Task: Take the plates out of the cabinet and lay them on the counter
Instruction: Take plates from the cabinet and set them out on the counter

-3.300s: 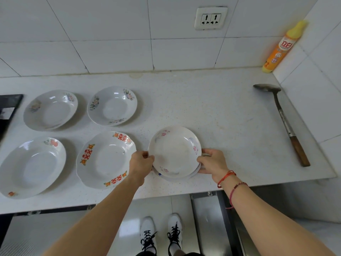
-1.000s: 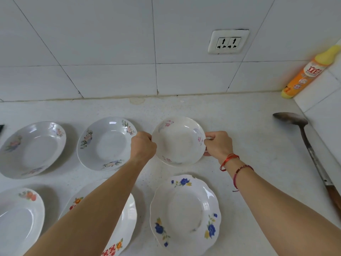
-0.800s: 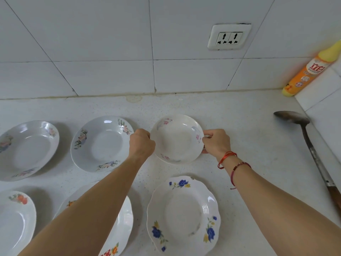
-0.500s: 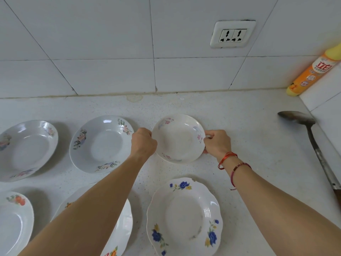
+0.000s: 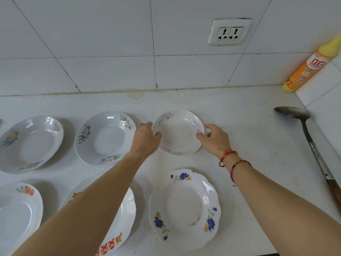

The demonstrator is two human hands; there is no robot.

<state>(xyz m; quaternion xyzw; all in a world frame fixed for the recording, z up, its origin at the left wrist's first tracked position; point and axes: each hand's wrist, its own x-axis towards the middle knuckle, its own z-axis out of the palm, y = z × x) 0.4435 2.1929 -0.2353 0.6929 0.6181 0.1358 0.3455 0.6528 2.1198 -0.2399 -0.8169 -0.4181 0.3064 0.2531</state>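
Observation:
A small white plate with pink flowers (image 5: 180, 133) lies flat on the white counter (image 5: 239, 126), in the back row. My left hand (image 5: 146, 138) is at its left rim with the thumb lying on the edge and the fingers loosened. At the right rim, my right hand (image 5: 216, 138) has spread, relaxed fingers, its thumb just touching the rim. A blue-flowered plate (image 5: 184, 207) sits in front. Further left lie a floral plate (image 5: 105, 137), a plate with red and orange marks (image 5: 121, 226) partly under my left forearm, and two more plates (image 5: 27, 143) (image 5: 16, 215).
A metal ladle with a wooden handle (image 5: 304, 130) lies along the right wall. An orange detergent bottle (image 5: 310, 65) leans in the back right corner. A wall socket (image 5: 229, 33) sits on the tiles above. The counter's front edge runs at the bottom right.
The pink-flowered plate has been set down behind the blue-flowered one. Both hands gripped its rim half a second ago; now their fingers have loosened and spread.

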